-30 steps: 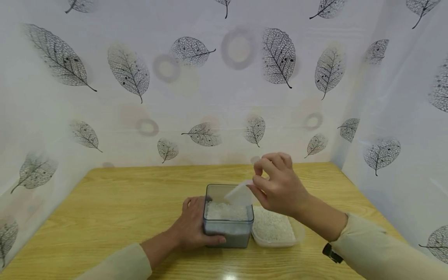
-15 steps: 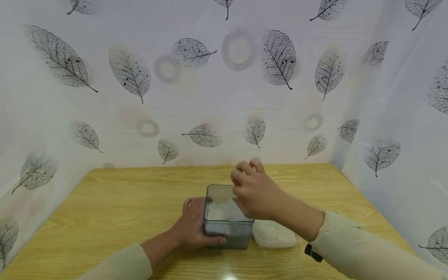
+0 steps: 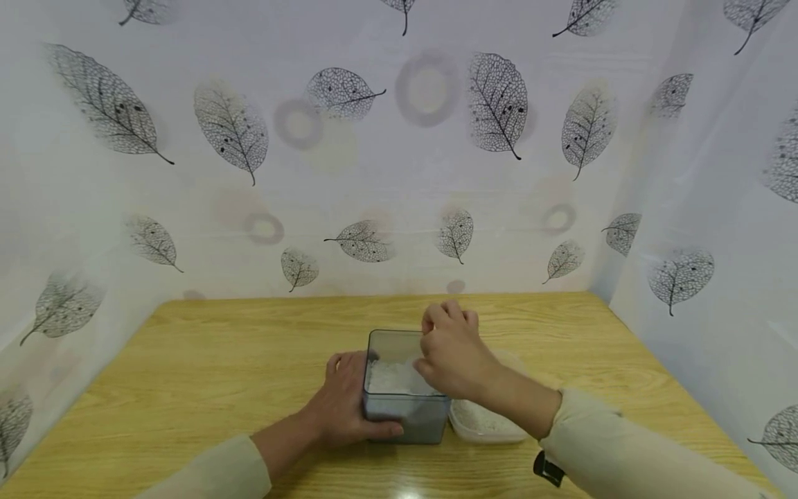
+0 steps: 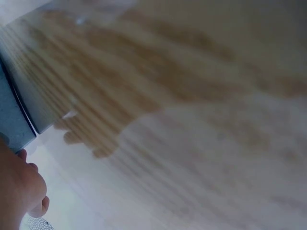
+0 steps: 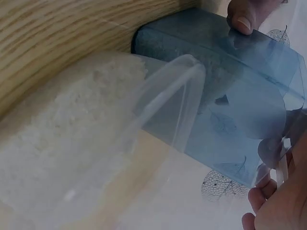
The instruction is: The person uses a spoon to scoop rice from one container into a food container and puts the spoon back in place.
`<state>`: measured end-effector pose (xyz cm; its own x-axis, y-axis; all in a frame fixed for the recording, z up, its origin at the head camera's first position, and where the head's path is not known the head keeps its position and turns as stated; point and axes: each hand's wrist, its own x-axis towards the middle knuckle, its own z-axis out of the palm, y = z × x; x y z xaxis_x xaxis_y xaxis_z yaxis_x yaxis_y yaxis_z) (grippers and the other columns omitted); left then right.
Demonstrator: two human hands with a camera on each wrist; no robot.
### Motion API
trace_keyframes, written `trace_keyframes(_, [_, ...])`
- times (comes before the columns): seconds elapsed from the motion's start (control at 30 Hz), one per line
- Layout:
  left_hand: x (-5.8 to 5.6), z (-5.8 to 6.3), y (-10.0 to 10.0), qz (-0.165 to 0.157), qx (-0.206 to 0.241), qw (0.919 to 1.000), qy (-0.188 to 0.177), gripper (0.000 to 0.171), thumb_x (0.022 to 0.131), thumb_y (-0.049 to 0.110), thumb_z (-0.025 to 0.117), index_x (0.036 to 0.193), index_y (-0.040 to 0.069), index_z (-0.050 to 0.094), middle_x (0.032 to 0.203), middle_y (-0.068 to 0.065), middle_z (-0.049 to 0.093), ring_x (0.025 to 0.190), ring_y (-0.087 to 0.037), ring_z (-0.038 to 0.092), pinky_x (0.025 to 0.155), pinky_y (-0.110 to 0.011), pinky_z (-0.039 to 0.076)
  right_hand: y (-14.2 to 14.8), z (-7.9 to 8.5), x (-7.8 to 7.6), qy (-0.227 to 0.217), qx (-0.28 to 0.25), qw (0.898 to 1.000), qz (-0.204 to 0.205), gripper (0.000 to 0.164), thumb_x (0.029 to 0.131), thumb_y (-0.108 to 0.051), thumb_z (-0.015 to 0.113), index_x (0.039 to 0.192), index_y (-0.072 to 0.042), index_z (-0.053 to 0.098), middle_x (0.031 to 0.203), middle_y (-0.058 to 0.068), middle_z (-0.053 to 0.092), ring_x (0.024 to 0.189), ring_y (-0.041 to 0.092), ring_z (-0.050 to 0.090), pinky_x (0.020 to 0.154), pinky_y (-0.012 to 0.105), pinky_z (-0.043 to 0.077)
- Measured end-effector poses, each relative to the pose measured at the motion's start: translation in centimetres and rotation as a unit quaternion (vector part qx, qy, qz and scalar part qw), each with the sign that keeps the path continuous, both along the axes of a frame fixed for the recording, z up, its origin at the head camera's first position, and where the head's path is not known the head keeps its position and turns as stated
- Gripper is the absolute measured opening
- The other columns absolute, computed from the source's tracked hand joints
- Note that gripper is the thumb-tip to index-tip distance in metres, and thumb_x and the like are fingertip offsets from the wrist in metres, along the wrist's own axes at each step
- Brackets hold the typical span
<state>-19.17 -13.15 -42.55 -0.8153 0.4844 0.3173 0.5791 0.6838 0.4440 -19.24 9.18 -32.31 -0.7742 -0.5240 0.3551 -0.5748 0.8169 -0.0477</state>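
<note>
A clear blue-grey storage container (image 3: 405,418) stands upright on the table, partly filled with white rice (image 3: 386,378). My left hand (image 3: 341,402) grips its left side, thumb across the front wall and fingers toward the back. Over the container's right rim, my right hand (image 3: 458,355) pinches the handle of a translucent white scoop (image 5: 256,108). The scoop's blade is down inside the container, seen through the wall in the right wrist view; my right hand hides much of it in the head view.
A shallow clear tub (image 3: 483,438) of rice stands right beside the container, partly under my right forearm. The wooden table (image 3: 237,360) meets a leaf-printed white curtain (image 3: 386,166) at the back and on both sides.
My right hand has moved left and down from above the shallow tub, bringing the scoop into the container. The left hand and the container have stayed in place.
</note>
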Motion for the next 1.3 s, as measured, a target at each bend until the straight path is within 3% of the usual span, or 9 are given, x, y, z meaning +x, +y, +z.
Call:
trace_keyframes(0.33, [0.0,0.1,0.1,0.004,-0.01,0.9999,0.001,0.11,0.066,0.082,0.069,0.14,0.006,0.038,0.13,-0.006,0.053,0.122,-0.025,0.046,0.106,-0.053,0.024,0.2,-1.1,0.2,-0.069,-0.1,0.992,-0.044,0.042,0.084,-0.033,0.077,0.051,-0.023,0.053,0.101,-0.001,0.045,0.107,0.03,0.034,0.084,0.047,0.026])
trace_keyframes(0.6, [0.3,-0.1,0.1,0.004,-0.009,0.9999,-0.01,0.108,0.066,0.079,0.072,0.14,0.006,0.038,0.129,-0.006,0.053,0.121,-0.025,0.046,0.106,-0.054,0.024,0.3,-1.8,0.7,-0.068,-0.171,0.981,-0.062,0.037,0.086,-0.028,0.076,0.053,-0.024,0.058,0.104,0.004,0.046,0.107,0.033,0.031,0.079,0.046,0.021])
trace_keyframes(0.87, [0.1,0.1,0.1,0.006,-0.009,0.9999,0.011,0.11,0.066,0.084,0.067,0.138,0.006,0.039,0.127,-0.006,0.054,0.12,-0.025,0.046,0.107,-0.052,0.024,0.5,-1.3,0.2,-0.089,-0.201,0.972,-0.076,0.034,0.088,-0.028,0.074,0.057,-0.02,0.061,0.104,0.004,0.046,0.104,0.031,0.033,0.081,0.047,0.023])
trace_keyframes(1.3, [0.1,0.2,0.0,0.002,-0.004,1.0,-0.001,0.108,0.066,0.082,0.069,0.139,0.008,0.04,0.126,-0.003,0.053,0.12,-0.024,0.046,0.107,-0.054,0.023,1.9,-0.4,-0.8,-0.143,-0.262,0.951,-0.088,0.031,0.09,-0.026,0.072,0.062,-0.015,0.064,0.099,0.005,0.046,0.104,0.032,0.036,0.084,0.051,0.018])
